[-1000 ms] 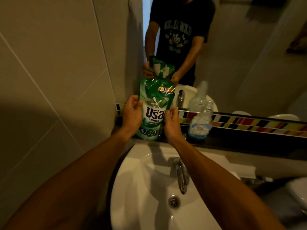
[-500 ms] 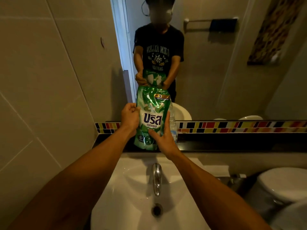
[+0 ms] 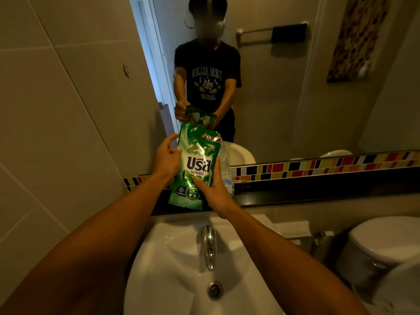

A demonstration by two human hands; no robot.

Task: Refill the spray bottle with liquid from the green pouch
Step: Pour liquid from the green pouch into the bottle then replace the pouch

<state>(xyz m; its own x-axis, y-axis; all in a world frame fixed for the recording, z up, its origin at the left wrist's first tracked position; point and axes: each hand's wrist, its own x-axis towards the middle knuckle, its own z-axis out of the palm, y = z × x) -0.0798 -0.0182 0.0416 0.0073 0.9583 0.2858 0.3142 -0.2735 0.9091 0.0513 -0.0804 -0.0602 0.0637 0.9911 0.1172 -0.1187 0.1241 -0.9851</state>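
The green pouch [image 3: 196, 169] with white lettering stands upright over the dark ledge [image 3: 295, 192] behind the sink. My left hand [image 3: 167, 159] grips its upper left edge. My right hand [image 3: 213, 189] holds its lower right side, thumb across the front. The clear spray bottle [image 3: 226, 169] stands on the ledge just behind the pouch; only its right edge shows and its top is hidden.
A white sink [image 3: 181, 269] with a chrome tap [image 3: 209, 246] lies below my arms. The mirror [image 3: 272, 87] above the ledge reflects a person holding the pouch. A coloured tile strip [image 3: 318, 164] runs along the mirror's base. A white toilet [image 3: 381, 242] stands at the right.
The view has tilted up and shifted right, so the pouch now covers most of the bottle. My right hand slid lower on the pouch; my left hand moved up its edge.
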